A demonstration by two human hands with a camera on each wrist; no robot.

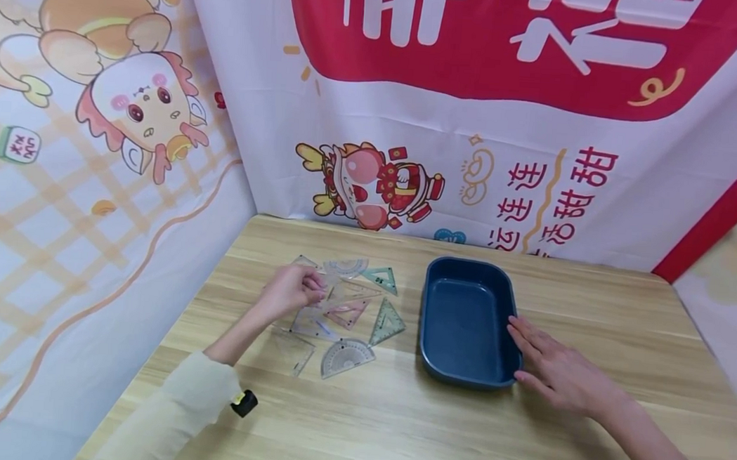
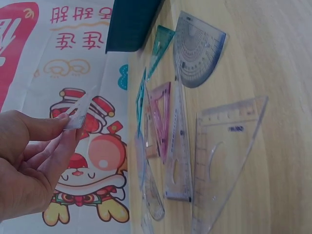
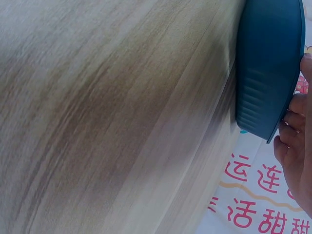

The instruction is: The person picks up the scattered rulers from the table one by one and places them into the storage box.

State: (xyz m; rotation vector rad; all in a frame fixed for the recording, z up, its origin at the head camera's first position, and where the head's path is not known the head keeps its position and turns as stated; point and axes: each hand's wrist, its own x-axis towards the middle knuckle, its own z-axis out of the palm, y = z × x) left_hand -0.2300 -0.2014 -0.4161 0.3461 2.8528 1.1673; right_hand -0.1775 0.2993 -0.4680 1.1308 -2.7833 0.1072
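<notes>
My left hand point(image 1: 291, 290) pinches a clear set square point(image 2: 78, 113) between thumb and fingers, above a spread of drawing tools. Among these lie a pink set square point(image 1: 347, 313), a green set square point(image 1: 388, 323), a teal set square point(image 1: 382, 279) and a clear protractor point(image 1: 348, 357). Another clear set square point(image 2: 229, 146) lies closest to the camera in the left wrist view. On the right, my right hand point(image 1: 562, 372) rests against the outer right side of a dark blue rectangular bin point(image 1: 467, 327), its fingers fairly straight and touching the rim.
The wooden table point(image 1: 369, 427) meets a hanging white and red printed cloth point(image 1: 375, 118) at its back edge. A patterned cloth point(image 1: 89, 241) hangs along the left side. A second clear protractor point(image 1: 346, 266) lies at the back of the spread.
</notes>
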